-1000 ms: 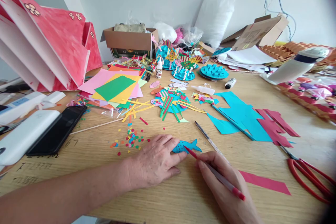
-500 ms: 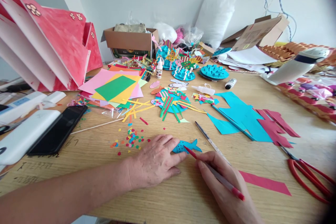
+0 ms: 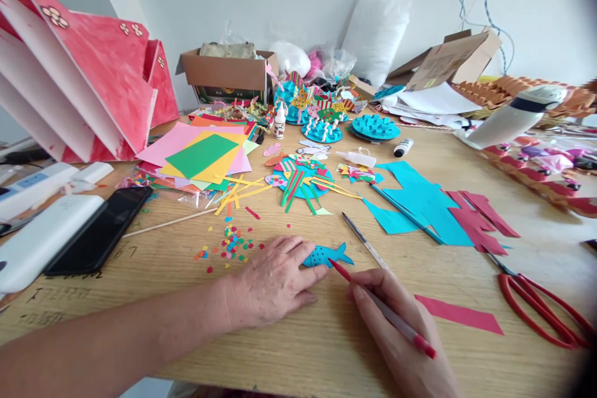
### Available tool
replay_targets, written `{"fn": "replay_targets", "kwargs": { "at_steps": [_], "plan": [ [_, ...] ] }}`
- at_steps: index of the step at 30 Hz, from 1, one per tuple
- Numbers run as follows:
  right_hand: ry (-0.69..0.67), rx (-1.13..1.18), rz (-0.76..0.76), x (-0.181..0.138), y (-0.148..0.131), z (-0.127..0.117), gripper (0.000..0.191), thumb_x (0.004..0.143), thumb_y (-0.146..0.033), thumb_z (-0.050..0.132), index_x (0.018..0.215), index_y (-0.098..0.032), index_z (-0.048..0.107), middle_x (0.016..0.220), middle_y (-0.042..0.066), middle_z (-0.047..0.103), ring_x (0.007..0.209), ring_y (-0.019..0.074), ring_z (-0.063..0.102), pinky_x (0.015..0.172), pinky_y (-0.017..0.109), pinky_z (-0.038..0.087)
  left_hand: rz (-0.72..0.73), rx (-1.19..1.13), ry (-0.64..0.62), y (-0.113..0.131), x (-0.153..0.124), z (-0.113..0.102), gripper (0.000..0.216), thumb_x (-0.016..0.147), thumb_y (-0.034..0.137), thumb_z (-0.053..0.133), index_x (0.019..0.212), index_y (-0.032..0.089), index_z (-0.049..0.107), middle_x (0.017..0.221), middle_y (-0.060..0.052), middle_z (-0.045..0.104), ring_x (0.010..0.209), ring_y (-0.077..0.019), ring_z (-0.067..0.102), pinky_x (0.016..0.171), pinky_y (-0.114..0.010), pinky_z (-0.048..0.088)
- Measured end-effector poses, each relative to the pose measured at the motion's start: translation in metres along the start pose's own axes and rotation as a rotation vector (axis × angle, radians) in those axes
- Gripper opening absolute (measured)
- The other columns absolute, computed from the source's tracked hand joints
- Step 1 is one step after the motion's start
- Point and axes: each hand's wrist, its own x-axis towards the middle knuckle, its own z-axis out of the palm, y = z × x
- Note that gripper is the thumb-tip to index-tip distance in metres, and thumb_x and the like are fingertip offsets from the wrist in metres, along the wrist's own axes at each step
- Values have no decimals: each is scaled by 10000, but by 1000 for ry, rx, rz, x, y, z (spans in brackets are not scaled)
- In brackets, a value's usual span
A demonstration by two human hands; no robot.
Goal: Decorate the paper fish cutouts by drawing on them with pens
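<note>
A blue paper fish (image 3: 326,255) with dark dots lies flat on the table, its head end hidden under fingers. My left hand (image 3: 278,280) rests on that end, fingers stretched out and spread, pressing the fish against the wood. My right hand (image 3: 396,317) is closed around a red pen (image 3: 382,305), whose tip meets the fish's body near its middle. Just beyond the right hand lies a second pen (image 3: 366,239) with a dark tip. Small coloured paper dots (image 3: 233,242) are scattered to the left of the fish.
Red-handled scissors (image 3: 527,298) and a red paper strip (image 3: 459,314) lie at right. Blue paper scraps (image 3: 405,193) and a decorated blue disc (image 3: 303,183) are farther back. Coloured sheets (image 3: 203,158), a phone (image 3: 102,230) and a wooden stick (image 3: 168,222) lie left. A white bottle (image 3: 515,117) leans at right.
The view has shifted slightly, so the table things sit a little farther left. Both hands keep nearly the same pose, with the pen tip still on the fish.
</note>
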Motion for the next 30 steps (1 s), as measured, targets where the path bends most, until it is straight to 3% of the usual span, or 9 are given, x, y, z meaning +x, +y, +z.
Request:
{"fn": "replay_targets", "kwargs": {
  "at_steps": [30],
  "plan": [
    [-17, -83, -74, 0, 2, 3, 180, 835, -345, 492, 808, -212, 610, 708, 14, 669, 630, 150, 637, 542, 199, 505, 12, 28, -17, 1, -1, -2, 384, 856, 404, 580, 1205, 251, 533, 1171, -90, 489, 1068, -260, 460, 899, -407, 419]
  ]
}}
